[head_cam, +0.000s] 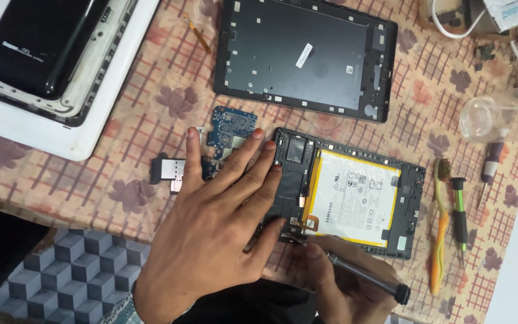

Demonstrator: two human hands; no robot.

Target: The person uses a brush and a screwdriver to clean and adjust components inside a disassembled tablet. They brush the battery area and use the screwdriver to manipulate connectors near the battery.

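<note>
An opened tablet (412,198) lies on the patterned cloth, its white and yellow battery (355,198) exposed. My left hand (217,234) rests flat with fingers spread, pressing on the tablet's left end and partly on a blue circuit board (230,129). My right hand (346,285) grips a dark screwdriver (367,277), whose tip touches the tablet's lower left edge near an orange flex cable (312,225). A small black and silver part (168,171) lies left of my thumb.
A detached black back cover (307,54) lies above. Stacked devices on a white tray (49,129) sit top left. A toothbrush (440,228), a green-handled screwdriver (460,216), another screwdriver (491,165) and a clear glass container (499,114) are at right. The table edge runs along bottom left.
</note>
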